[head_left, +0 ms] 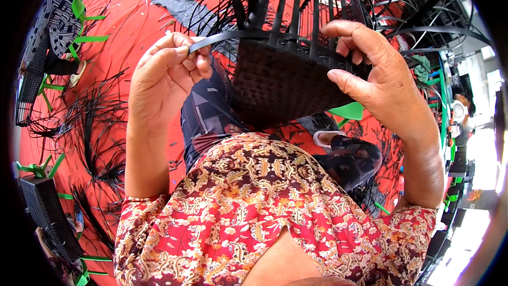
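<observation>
Head view shows a half-woven black plastic-strip basket raised over the lap, uprights fanning upward. Left hand pinches a flat black weaving strip running across them; right hand clamps the basket's rim. Loose black strips litter the red floor mat around.
</observation>
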